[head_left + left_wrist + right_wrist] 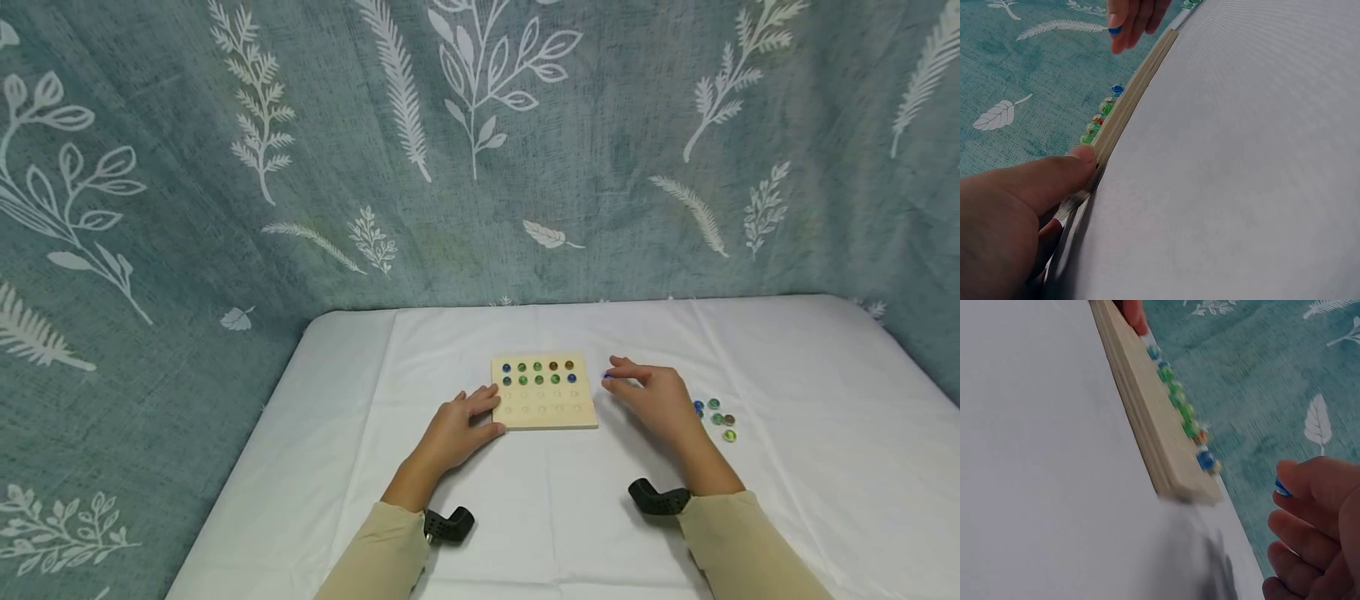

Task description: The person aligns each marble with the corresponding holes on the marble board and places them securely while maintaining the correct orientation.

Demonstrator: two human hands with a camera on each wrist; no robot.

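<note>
A pale wooden board point(543, 419) with rows of round hollows lies on the table. Glass marbles point(538, 380) in blue, green and brown fill its two far rows; the two near rows hold none. My left hand point(453, 429) rests against the board's left side, its thumb point(1066, 172) touching the near left corner. Just right of the board, my right hand point(651, 398) is raised and pinches a blue marble point(1280, 487) between thumb and forefinger. Its other fingers are loosely curled in the right wrist view.
Several loose marbles point(717, 419), blue, green, brown and yellow-green, lie on the white cloth point(570, 533) to the right, partly behind my right wrist. A teal curtain point(480, 208) with white leaf patterns hangs behind the table.
</note>
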